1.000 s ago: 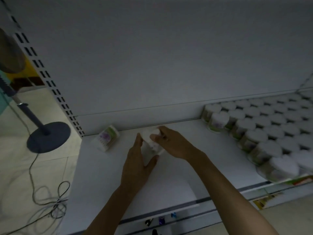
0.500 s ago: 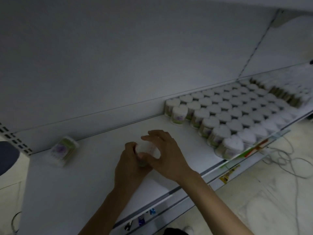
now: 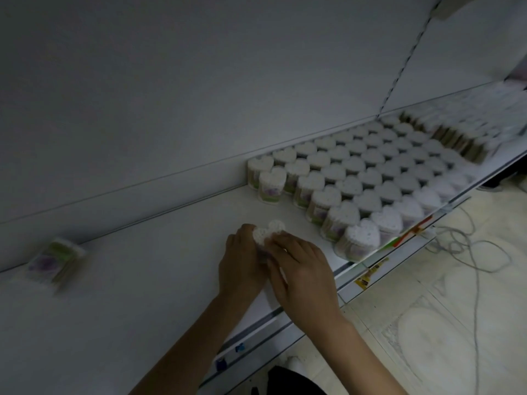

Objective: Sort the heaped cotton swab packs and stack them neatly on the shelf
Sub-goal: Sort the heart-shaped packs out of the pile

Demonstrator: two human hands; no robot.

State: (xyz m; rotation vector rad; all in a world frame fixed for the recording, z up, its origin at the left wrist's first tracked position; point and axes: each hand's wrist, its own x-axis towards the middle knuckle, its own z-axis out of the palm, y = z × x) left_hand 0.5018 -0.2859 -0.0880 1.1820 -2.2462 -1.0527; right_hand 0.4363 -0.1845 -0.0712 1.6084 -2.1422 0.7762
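A heart-shaped cotton swab pack (image 3: 269,231) stands upright on the white shelf (image 3: 148,280), held between both hands. My left hand (image 3: 242,263) grips its left side and my right hand (image 3: 305,269) grips its right side, fingers curled round it. To the right, several heart-shaped packs (image 3: 368,183) stand in neat rows reaching the shelf's front edge. One more pack (image 3: 54,260) lies on its side at the far left, near the back wall, blurred.
The shelf's back panel (image 3: 199,95) rises behind. Price tags (image 3: 370,272) hang on the front rail. Grey cables (image 3: 467,249) lie looped on the tiled floor at the right. A dark shape, hard to make out, shows at the bottom edge.
The view has swung to the right, so the rows of packs fill more of the frame. Both hands have brought the pack down upright onto the shelf, closer to the rows.
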